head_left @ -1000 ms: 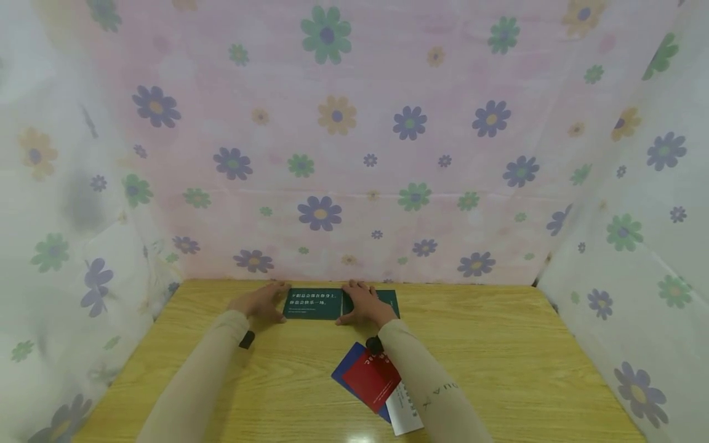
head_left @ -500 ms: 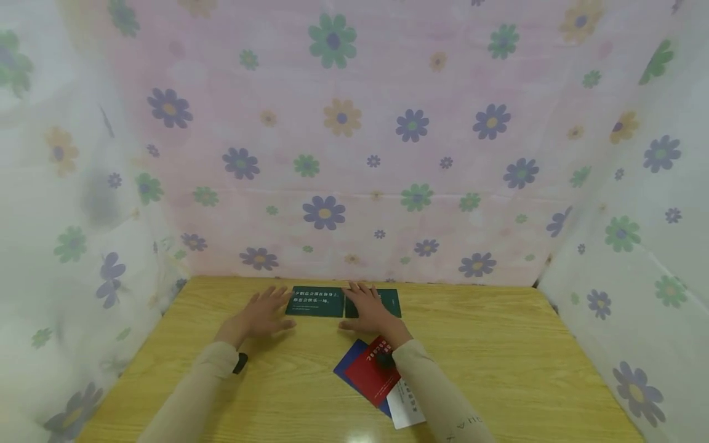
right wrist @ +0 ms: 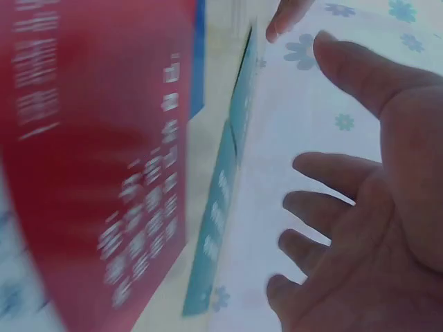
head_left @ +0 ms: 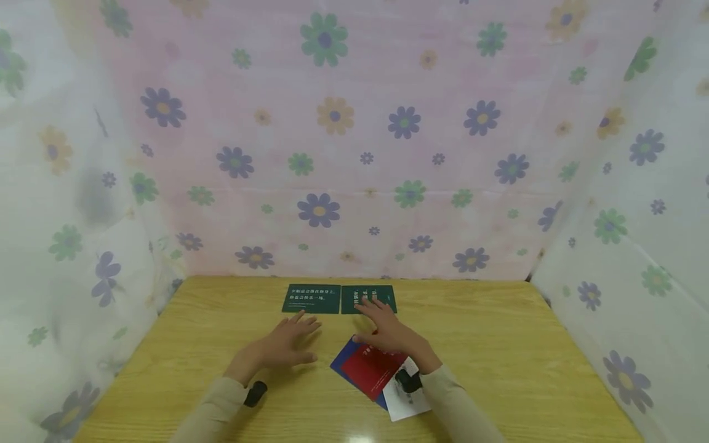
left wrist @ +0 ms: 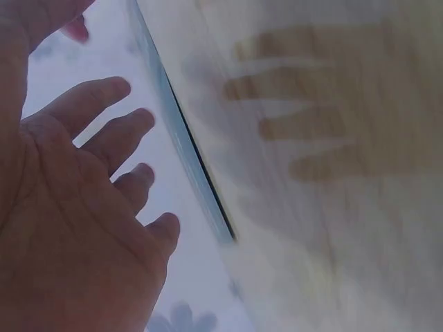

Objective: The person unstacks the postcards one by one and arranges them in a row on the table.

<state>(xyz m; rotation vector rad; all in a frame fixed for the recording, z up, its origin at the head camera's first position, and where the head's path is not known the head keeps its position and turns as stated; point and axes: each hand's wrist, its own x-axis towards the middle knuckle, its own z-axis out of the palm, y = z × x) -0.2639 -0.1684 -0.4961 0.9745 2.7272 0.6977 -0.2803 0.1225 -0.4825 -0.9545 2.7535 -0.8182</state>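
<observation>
2 hands, both loose, fingers spread, gripping nothing. 5 cards on the wooden surface (head_left: 487, 351): 2 green, 1 red, 1 blue, 1 white. Clock from the red card (head_left: 368, 372): left green card (head_left: 311, 299) at 11, right green card (head_left: 365, 291) at 12, side by side near the back edge, thin seam between; can't tell if they touch. Red on top of the overlapping trio; blue card (head_left: 344, 355) pokes out at 10, white card (head_left: 400, 405) at 4. Left hand (head_left: 279, 344) at 10, raised over the surface, nearest the left green card. Right hand (head_left: 394, 332) at 1, above the right green and red cards. 2 black wrist devices (head_left: 408, 381), 1 per wrist; 2 pale sleeves (head_left: 465, 412). Flowered cloth (head_left: 354, 172) behind, at 12. Wrist views partly blurred.
</observation>
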